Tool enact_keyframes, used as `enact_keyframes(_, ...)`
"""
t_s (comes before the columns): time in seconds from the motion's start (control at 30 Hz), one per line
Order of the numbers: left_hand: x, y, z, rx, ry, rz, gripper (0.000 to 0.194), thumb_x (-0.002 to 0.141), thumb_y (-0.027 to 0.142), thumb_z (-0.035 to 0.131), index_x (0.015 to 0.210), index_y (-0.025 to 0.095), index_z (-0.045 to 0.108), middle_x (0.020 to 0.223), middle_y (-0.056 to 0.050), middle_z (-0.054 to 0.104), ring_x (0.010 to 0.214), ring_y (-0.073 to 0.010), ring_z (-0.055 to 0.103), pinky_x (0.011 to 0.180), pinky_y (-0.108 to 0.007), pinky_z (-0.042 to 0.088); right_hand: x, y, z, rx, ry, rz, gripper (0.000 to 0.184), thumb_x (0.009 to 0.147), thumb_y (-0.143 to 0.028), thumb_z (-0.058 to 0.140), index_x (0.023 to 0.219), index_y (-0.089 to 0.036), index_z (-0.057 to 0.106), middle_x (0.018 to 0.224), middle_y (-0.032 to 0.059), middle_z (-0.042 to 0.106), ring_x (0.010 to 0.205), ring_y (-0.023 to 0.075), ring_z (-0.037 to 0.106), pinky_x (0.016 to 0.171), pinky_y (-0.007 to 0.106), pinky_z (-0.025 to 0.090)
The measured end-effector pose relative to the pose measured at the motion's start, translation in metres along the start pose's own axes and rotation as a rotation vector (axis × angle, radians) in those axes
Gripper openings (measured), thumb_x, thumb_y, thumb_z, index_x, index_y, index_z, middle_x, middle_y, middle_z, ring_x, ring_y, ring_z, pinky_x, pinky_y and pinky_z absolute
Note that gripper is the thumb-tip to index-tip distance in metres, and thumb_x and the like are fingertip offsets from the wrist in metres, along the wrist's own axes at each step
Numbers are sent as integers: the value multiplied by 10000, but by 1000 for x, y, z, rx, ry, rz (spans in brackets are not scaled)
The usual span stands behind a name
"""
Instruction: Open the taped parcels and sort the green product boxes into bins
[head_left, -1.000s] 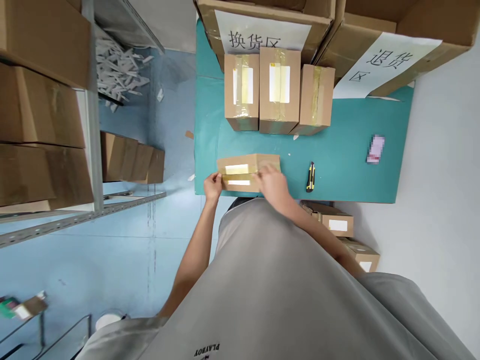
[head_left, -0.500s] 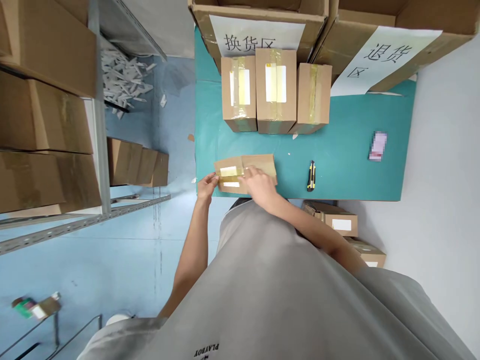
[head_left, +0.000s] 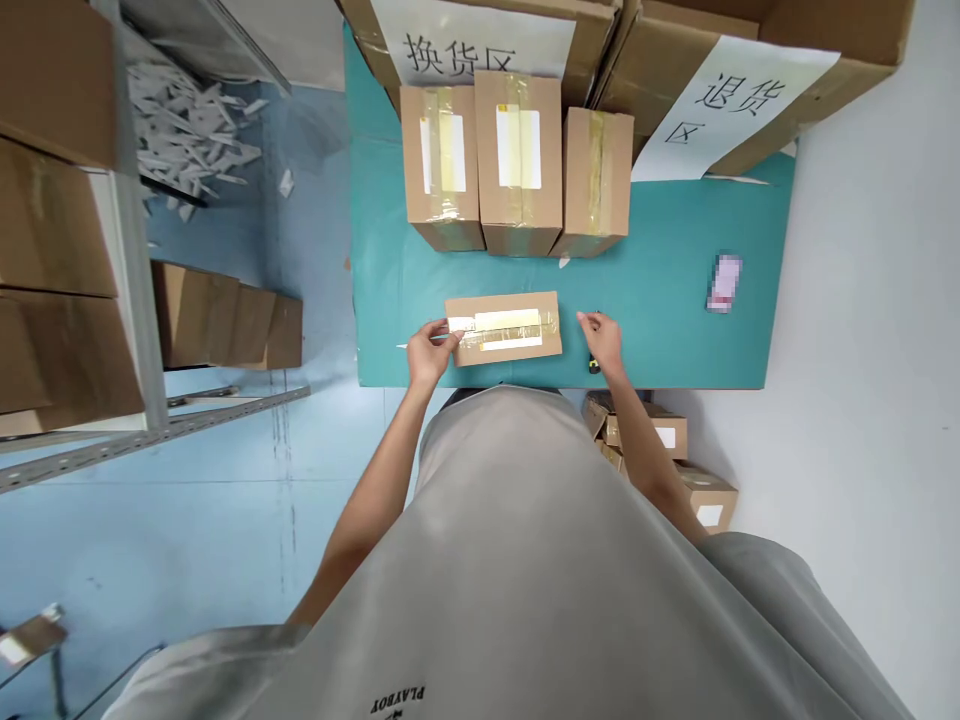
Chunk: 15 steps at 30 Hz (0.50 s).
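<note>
A small taped cardboard box (head_left: 504,328) with a white label lies flat near the front edge of the teal table (head_left: 675,330). My left hand (head_left: 429,352) pinches the box's left end, with thumb and fingers closed on it. To the right of the box, clear of it, my right hand (head_left: 602,340) has its fingers curled over the yellow-and-black utility knife (head_left: 594,367). Only the knife's near tip shows under the hand.
Three upright taped boxes (head_left: 517,160) stand in a row at the table's back, before two large cartons with paper signs (head_left: 739,100). A small blurred item (head_left: 724,283) lies at the right. Small boxes (head_left: 660,435) sit on the floor under the table; shelving with cartons (head_left: 60,230) stands left.
My right hand has left the top of the small box and moved right onto the utility knife. The box now lies squarer on the table. My left hand stays on its left end.
</note>
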<state>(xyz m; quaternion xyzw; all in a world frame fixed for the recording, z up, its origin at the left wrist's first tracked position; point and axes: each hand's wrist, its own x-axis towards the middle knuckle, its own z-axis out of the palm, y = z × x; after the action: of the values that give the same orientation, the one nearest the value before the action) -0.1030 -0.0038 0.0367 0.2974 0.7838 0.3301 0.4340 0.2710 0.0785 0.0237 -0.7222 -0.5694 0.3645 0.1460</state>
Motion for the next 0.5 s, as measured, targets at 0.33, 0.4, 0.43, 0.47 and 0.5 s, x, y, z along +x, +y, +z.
enact_keyframes(0.33, -21, -8, -1, 108, -83, 456, 818, 950, 829, 714, 1527, 251, 690, 1675, -201, 546, 1616, -397, 497, 1311, -561, 469, -3, 50, 2, -322, 60, 301, 203, 982, -307, 707, 1113, -152, 696, 1152, 185, 775, 1105, 305, 711, 1050, 413, 560)
enact_keyframes(0.4, -18, -9, -3, 111, -105, 463, 793, 932, 854, 718, 1448, 252, 748, 1686, -198, 530, 1653, -411, 448, 1358, -583, 399, 1, 44, -8, -324, 77, 219, 174, 995, -310, 668, 1102, -172, 676, 1170, 168, 768, 1115, 284, 683, 1065, 403, 552)
enact_keyframes(0.43, -17, -10, -5, 103, -119, 461, 787, 927, 858, 723, 1429, 253, 761, 1694, -197, 521, 1663, -418, 431, 1369, -594, 376, 4, 39, -15, -312, 89, 154, 181, 1007, -322, 649, 1113, -177, 669, 1175, 160, 766, 1104, 277, 674, 1064, 403, 551)
enact_keyframes(0.47, -15, -11, -6, 91, -135, 457, 781, 923, 856, 730, 1420, 255, 768, 1702, -196, 513, 1671, -423, 419, 1376, -602, 358, 6, 32, -23, -293, 94, 75, 199, 1024, -344, 628, 1129, -179, 665, 1163, 151, 767, 1073, 273, 671, 1050, 404, 555)
enact_keyframes(0.5, -13, -11, -8, 76, -152, 451, 771, 918, 850, 742, 1414, 259, 772, 1705, -193, 511, 1674, -425, 412, 1380, -610, 344, 7, 24, -33, -272, 90, -13, 229, 1045, -374, 608, 1151, -179, 665, 1137, 141, 771, 1026, 270, 672, 1025, 404, 561)
